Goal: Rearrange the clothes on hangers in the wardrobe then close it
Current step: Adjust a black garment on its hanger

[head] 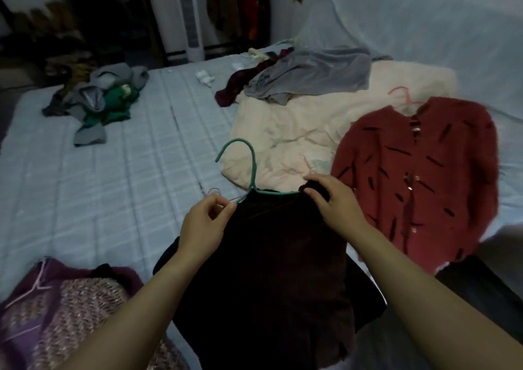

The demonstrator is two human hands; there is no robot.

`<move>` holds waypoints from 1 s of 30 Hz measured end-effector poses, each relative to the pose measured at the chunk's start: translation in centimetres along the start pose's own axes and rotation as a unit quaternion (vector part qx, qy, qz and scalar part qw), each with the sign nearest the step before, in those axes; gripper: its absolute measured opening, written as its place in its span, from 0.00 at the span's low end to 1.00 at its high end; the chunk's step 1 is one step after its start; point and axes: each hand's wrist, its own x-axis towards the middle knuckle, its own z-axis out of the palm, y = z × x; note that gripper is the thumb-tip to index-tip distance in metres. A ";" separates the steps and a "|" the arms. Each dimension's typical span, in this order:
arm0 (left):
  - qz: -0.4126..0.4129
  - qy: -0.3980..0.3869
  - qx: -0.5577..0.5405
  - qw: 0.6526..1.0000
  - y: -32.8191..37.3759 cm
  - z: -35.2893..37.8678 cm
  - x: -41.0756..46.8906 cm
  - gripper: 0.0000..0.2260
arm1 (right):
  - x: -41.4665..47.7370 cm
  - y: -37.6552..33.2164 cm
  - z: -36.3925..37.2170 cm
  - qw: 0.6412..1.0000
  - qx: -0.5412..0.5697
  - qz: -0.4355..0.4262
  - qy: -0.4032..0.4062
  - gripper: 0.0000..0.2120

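The dark top [268, 256], pinched by left hand [208, 219] and right hand [331, 199], could be pulled off the green hanger [252, 165] between them by uneven tugging.

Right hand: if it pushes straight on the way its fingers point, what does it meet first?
The right hand would probably meet the cream blanket first; depth is unclear.
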 end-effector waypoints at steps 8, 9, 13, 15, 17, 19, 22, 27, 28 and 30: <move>-0.057 -0.071 0.234 0.968 -7.2 3.8 6.0 0.15 | 7.8 5.8 9.0 0.974 -0.027 0.028 -0.225 0.21; -0.070 -0.075 0.241 0.965 -8.0 4.2 6.1 0.17 | 8.0 6.2 9.9 0.968 -0.025 0.027 -0.250 0.22; -0.125 -0.071 0.272 0.951 -10.7 4.9 4.9 0.20 | 7.4 6.8 13.4 0.940 -0.031 0.008 -0.341 0.24; -0.156 -0.078 0.306 0.936 -11.8 4.5 3.4 0.26 | 6.5 6.2 14.9 0.926 -0.038 -0.010 -0.375 0.25; -0.176 -0.056 0.316 0.931 -12.8 3.7 1.6 0.31 | 5.5 5.0 16.2 0.913 -0.039 -0.032 -0.406 0.25; -0.180 -0.011 0.295 0.938 -13.6 2.3 -0.4 0.30 | 4.5 3.1 17.6 0.901 -0.032 -0.055 -0.429 0.25; -0.185 0.065 0.260 0.945 -13.7 -0.6 -3.2 0.25 | 3.0 -0.6 19.9 0.887 -0.007 -0.099 -0.452 0.26; -0.217 0.134 0.242 0.936 -16.2 -8.1 -7.7 0.25 | 0.8 -8.7 25.2 0.864 0.017 -0.173 -0.472 0.25; -0.222 0.136 0.238 0.936 -17.6 -9.9 -8.6 0.25 | 0.3 -10.4 26.7 0.860 0.019 -0.183 -0.476 0.25; -0.233 0.129 0.240 0.934 -20.7 -13.7 -10.1 0.25 | -0.7 -13.6 29.9 0.856 0.023 -0.189 -0.481 0.24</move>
